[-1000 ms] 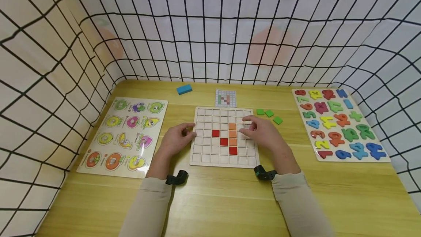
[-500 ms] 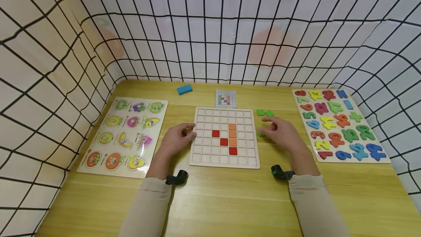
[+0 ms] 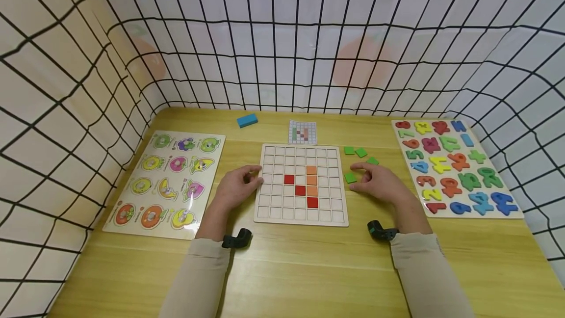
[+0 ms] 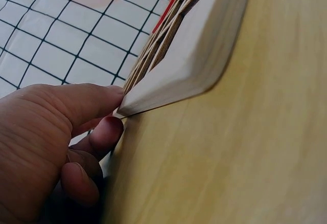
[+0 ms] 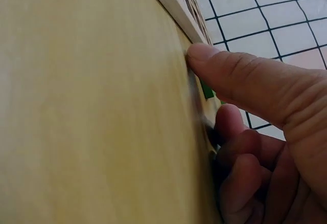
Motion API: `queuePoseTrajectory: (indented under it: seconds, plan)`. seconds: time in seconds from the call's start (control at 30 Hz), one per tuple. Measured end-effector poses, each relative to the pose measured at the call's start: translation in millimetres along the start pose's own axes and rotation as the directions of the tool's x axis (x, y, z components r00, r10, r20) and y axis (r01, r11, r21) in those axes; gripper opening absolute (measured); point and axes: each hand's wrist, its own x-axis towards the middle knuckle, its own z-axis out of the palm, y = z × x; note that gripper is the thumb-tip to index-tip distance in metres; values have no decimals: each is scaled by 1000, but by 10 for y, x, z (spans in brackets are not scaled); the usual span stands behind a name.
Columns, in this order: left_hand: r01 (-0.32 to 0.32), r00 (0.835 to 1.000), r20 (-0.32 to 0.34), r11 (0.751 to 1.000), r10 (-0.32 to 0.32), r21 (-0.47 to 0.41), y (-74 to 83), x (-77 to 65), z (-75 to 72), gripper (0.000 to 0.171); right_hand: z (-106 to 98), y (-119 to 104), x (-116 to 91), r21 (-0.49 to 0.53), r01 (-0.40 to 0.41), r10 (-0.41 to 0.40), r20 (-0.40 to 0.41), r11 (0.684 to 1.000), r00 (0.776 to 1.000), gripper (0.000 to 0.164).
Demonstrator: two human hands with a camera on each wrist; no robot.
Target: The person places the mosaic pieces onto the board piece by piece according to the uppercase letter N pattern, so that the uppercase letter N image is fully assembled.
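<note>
Now off the grid board (image 3: 289, 191), the right hand (image 3: 379, 181) is lingering by a green tile (image 3: 350, 177) (grip apart, like the left hand's (image 3: 237, 188)), seemingly shifting work off-board.

green tiles (image 3: 350, 177) | red tiles (image 3: 300, 190) | orange tiles (image 3: 311, 180) | pale gridded board (image 3: 280, 200)

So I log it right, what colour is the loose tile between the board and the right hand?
That tile is green; it shows best in the head view.
</note>
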Motion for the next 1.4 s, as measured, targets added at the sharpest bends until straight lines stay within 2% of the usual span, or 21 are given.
queuePoseTrajectory:
  seconds: [0.77, 1.4]
  plan:
    - [16, 1000, 3, 1000, -16, 13, 10, -16, -4, 40, 47, 11, 22, -4, -11, 11, 8, 1000, 1000, 62]
    - [4, 1000, -7, 1000, -4, 14, 16, -15, 0, 40, 66, 31, 13, -10, 5, -6, -42, 1000, 999, 47]
